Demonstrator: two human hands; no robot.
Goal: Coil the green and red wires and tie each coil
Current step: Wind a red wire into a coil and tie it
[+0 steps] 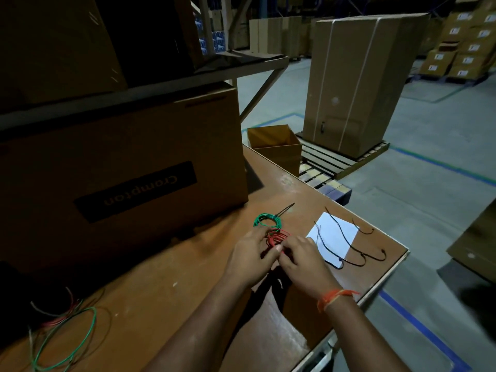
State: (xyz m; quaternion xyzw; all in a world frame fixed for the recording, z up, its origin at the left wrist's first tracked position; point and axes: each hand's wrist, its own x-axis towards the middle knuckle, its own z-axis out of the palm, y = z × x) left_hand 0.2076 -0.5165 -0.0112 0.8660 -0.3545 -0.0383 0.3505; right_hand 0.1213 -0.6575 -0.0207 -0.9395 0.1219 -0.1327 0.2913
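While the small coil of red wire (276, 237) is pinched between the left hand (252, 257) and right hand (303, 257) beside the tied green wire coil (267, 220), its loops should be kept bunched so a tie can be cinched.

Dim warehouse. Grey concrete floor (418, 200) with blue tape lines (440, 163). Tall strapped carton (357, 84) on wooden pallet (338, 159). Stacked boxes (467, 47) far right, labels perhaps white. Brown worktable (188, 285).

Green coil (267, 220), seemingly red coil (276, 237)
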